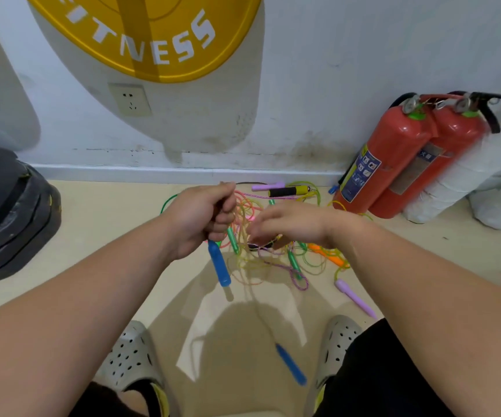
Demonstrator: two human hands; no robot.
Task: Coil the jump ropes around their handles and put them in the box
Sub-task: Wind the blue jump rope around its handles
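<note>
Left hand (201,219): curled into a fist round the top of a blue handle (219,266); the rest of the handle sticks out below the fist, tilted, above the floor (107,236).
Right hand (288,225): motion-blurred, just beside the left, fingers pointing toward it over the ropes; cannot tell whether it pinches a cord.
Second blue handle (292,368): blurred, low between the two shoes (132,356), on the end of a thin pale cord (255,308) that runs up toward the hands.
Rope tangle (261,263): on the floor under the hands, pink, yellow, green and purple cords mixed.
Loose handles: green (293,261) and orange (327,255) in the tangle; purple (354,297) at its right edge; a black-and-yellow one (288,191) by the wall.
Fire extinguishers (393,158): two, red, leaning on the wall at right.
</note>
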